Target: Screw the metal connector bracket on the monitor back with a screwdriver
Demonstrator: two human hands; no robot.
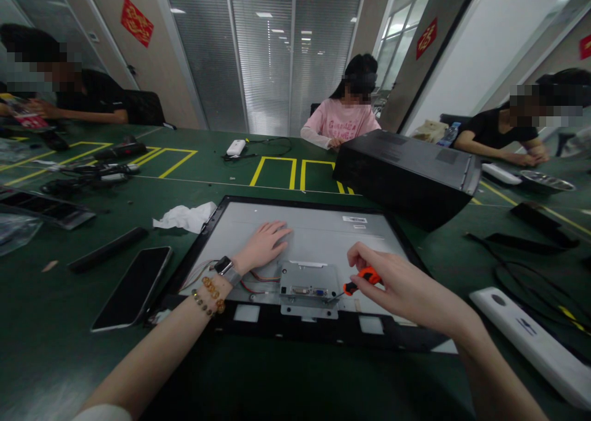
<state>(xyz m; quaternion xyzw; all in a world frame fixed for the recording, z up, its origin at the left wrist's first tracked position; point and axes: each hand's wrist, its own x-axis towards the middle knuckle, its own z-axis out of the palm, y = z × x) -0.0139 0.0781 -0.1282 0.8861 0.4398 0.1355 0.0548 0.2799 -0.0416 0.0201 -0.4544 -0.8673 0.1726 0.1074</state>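
Lying to the left of the panel (318, 230) was one phone (133, 288), dark face up; a leftward slide of the panel could have knocked it. Tissue (182, 218), white, crumpled: at the panel's upper left edge. Left hand (264, 245): spread flat on the panel's grey sheet, holding nothing; too much weight there might have bent it. Wires (261, 279), slim, some red: ran into the left side of the metal box, near that wrist, where a shifted arm could have snagged them. Metal box (300, 275), one, with sockets (319, 292): sat on the panel, toward its near edge. Screwdriver (367, 277), orange and black: slanted, tip at the box's lower right corner; whether it met a screw could not be told. Such a slant could have made it slip and scratch a socket. Right hand (388, 273): gripped the screwdriver's handle; uneven pressure might have twisted it loose.
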